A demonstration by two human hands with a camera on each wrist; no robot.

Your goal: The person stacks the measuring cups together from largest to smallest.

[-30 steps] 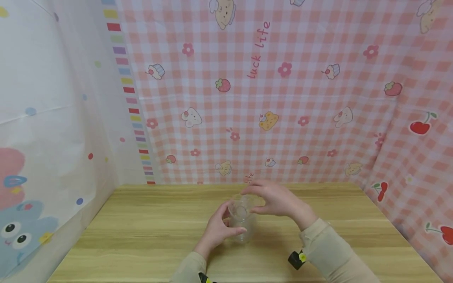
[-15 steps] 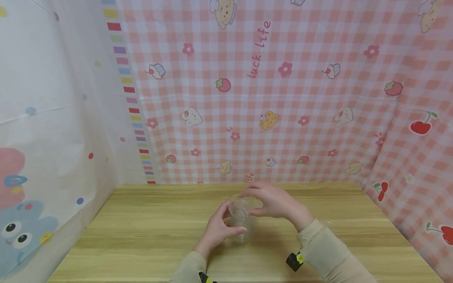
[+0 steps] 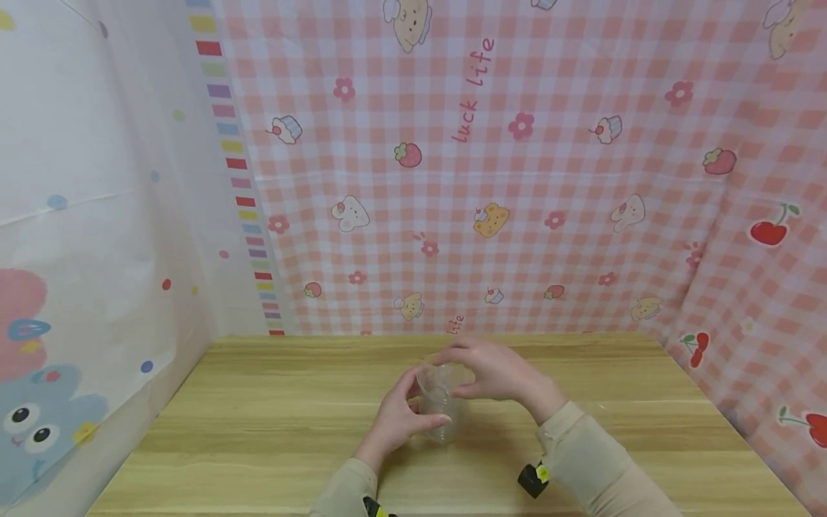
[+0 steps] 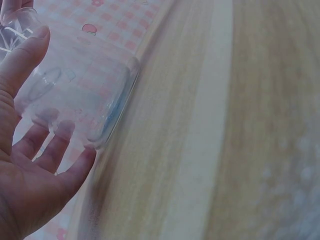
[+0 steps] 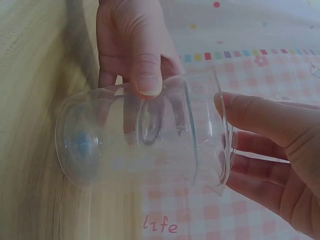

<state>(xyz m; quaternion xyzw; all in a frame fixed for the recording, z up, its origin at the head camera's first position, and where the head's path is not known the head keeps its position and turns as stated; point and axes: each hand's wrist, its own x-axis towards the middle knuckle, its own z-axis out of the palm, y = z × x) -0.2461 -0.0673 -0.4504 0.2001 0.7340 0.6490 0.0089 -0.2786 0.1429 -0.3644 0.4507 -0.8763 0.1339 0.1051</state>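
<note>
A clear, see-through jar (image 3: 441, 406) stands near the middle of the table, between my hands. My left hand (image 3: 395, 418) holds it round the side, its thumb across the front. At the top, my right hand (image 3: 496, 370) grips the wider rim or lid between thumb and fingers; which of these it is, I cannot tell. In the right wrist view, the jar (image 5: 117, 150) has a rounded bottom, an oval mark on its side and a see-through collar (image 5: 207, 135) at its mouth. Left fingertips show through the wall of the jar (image 4: 95, 95) in the left wrist view.
The wooden table (image 3: 258, 416) extends to both sides of the hands. Behind it hangs a pink checked cloth (image 3: 452, 179), and a white printed cloth (image 3: 129, 237) hangs at the left. A small clear speck (image 3: 601, 406) lies right of the right sleeve.
My right hand and forearm have shifted slightly left and toward me while gripping the top of the jar. The left hand and the jar's place on the table look the same.
</note>
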